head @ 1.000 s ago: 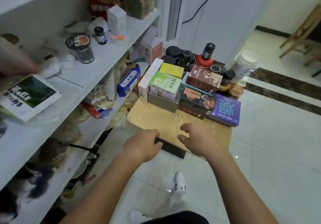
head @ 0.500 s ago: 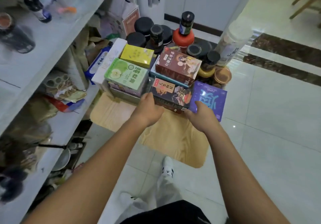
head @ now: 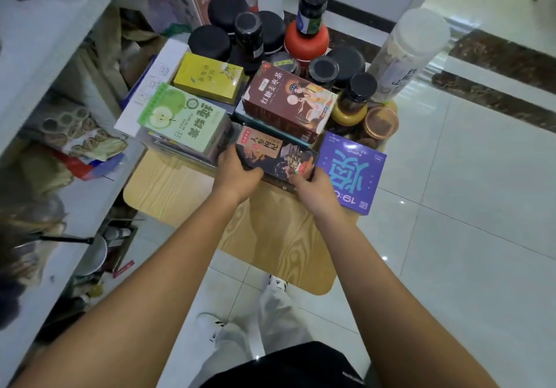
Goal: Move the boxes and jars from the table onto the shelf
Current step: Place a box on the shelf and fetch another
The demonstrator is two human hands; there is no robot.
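Head view: left hand and right hand, fingers clamped on opposite ends of the dark ginseng box at mid-worktop between green apple box and purple box, evidently for a level lift to the shelf.

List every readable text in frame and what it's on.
"红糖姜枣茶": brown box
"人参枸杞": dark box
"19:0", upside down, rest hidden: purple box
Green box, yellow box, white box, clear bottle: print there, too blurred or skewed to read.
Jar labels: too small.
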